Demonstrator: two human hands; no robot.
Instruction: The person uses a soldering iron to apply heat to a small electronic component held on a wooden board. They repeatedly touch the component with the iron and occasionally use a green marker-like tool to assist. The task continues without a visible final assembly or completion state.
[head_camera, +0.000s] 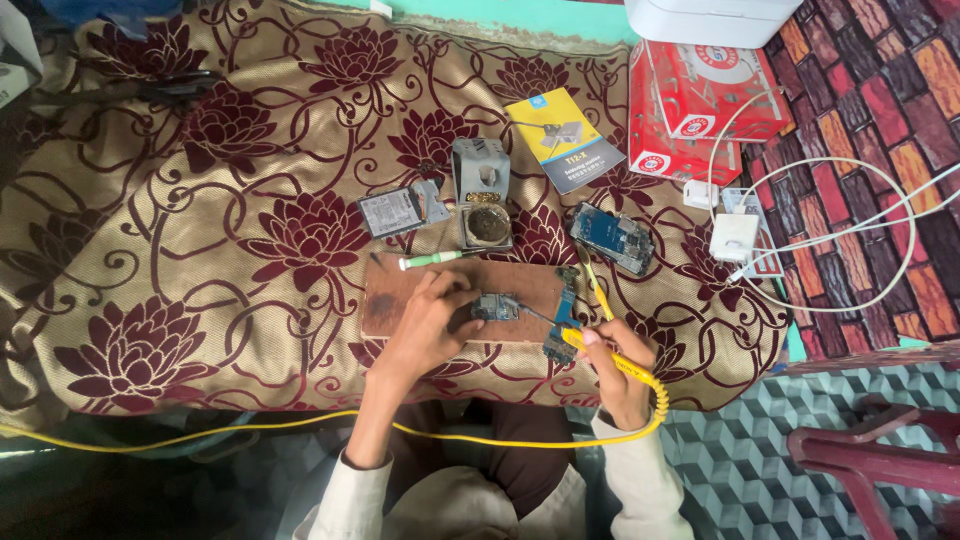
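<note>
Cloth (200, 230): woven, matt, floral
Board (400, 300): worn wood, rough
Soldering iron (610, 355): yellow plastic grip, glossy
Stand (482, 200): grey metal
Boxes (690, 110): red glossy card

This looks like a makeshift electronics repair spot set up in a home. A bed covered with a floral cloth (200, 250) serves as the work surface, carrying a wooden board (400, 300), a soldering iron stand (482, 190), a bare circuit board (612, 237) and chargers with white cables (735, 235). Patterned floor tiles (740, 460) and a plastic chair (880, 460) sit beside it.
</note>
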